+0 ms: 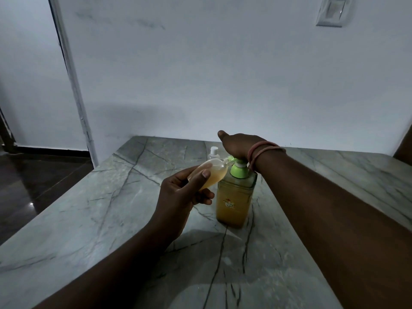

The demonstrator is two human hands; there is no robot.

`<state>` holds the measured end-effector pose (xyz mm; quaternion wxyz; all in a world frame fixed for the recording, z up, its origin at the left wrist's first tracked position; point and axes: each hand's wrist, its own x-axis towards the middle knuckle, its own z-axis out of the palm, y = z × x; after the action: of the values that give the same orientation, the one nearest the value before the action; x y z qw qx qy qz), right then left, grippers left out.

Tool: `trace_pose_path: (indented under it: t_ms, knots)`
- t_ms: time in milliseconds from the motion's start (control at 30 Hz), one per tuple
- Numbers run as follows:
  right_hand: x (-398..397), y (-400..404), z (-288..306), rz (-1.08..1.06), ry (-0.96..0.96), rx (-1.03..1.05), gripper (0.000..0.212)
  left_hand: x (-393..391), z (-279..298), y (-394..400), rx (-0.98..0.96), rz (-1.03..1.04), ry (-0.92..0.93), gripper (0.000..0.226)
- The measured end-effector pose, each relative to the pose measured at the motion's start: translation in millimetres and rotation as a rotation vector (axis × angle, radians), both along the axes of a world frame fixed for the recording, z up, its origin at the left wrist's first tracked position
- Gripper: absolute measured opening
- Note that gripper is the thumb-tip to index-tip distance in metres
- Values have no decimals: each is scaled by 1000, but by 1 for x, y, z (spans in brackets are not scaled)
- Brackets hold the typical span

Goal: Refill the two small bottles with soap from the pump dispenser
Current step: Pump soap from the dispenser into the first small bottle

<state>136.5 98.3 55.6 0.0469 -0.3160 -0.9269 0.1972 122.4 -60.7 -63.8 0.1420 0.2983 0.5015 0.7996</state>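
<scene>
A clear pump dispenser (235,199) with a green pump head and amber soap stands on the grey marble table (111,219). My right hand (239,144) lies palm down on the pump head, thumb stretched out to the left. My left hand (181,197) grips a small clear bottle (214,172), tilted with its mouth at the green spout; amber soap fills part of it. A second small bottle (213,152) with a white cap stands upright just behind the dispenser, partly hidden by the held bottle.
The table's left edge drops to a dark floor (33,186). A white wall (223,74) rises right behind the table. A light switch (332,12) sits high on the wall at the right.
</scene>
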Motion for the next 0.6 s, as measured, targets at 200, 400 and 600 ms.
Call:
trace_pose_path:
  t_ms: [200,400,600]
  knots:
    - [4,-1,10,41,-7,3,64,-2,1,0,8,-13,-1,38]
    - [-3,5,-5,-16,17,19,67,-3,-3,0,4,-20,-3,35]
    - [2,-1,8,34,-55,31,66,-2,-2,0,13,-19,-10,36]
